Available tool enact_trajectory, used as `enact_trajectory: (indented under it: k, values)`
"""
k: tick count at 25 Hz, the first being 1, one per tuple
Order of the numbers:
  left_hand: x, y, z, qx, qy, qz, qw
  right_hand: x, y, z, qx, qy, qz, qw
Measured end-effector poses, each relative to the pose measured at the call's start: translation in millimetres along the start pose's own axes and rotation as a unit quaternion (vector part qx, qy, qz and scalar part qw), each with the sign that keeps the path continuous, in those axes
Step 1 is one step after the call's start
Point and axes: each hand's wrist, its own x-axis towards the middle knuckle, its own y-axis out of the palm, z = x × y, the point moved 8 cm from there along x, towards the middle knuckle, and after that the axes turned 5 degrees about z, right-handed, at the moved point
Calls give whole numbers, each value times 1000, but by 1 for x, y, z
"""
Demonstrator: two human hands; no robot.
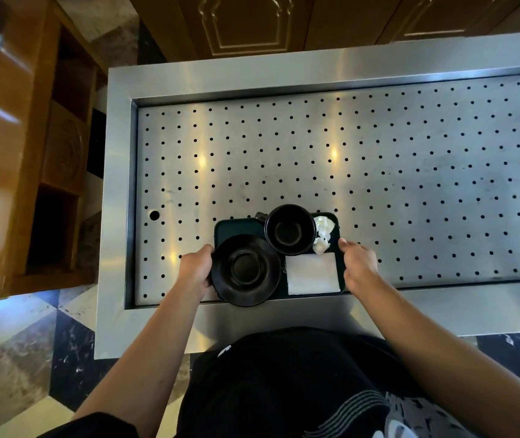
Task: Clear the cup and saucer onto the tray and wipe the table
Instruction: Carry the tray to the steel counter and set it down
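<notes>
Now both hands' grip (196,267) (357,263) clasps the tray (236,226) bearing cup (290,229), saucer (246,269), napkins (313,273).

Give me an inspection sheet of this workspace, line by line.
Surface: perforated steel table, bare apart from the tray.
Job's things: black cup and black saucer side by side on dark tray.
Clutter: folded white napkin and crumpled tissue on tray.
Grippers: left hand grips tray's left edge by the saucer; right hand grips right edge.
Cables: nothing seen.
Surroundings: wooden shelf left, patterned floor.
</notes>
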Motion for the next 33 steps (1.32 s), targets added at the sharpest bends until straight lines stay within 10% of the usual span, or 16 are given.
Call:
enact_trajectory:
  k: [11, 33]
  values:
    - [6, -4, 1, -1, -5, 23, 1000, -10, 5, 36, -322, -104, 10, 941]
    - [8, -7, 7, 20, 15, 19, 1000, -7, 0, 25, -348, -116, 39, 929]
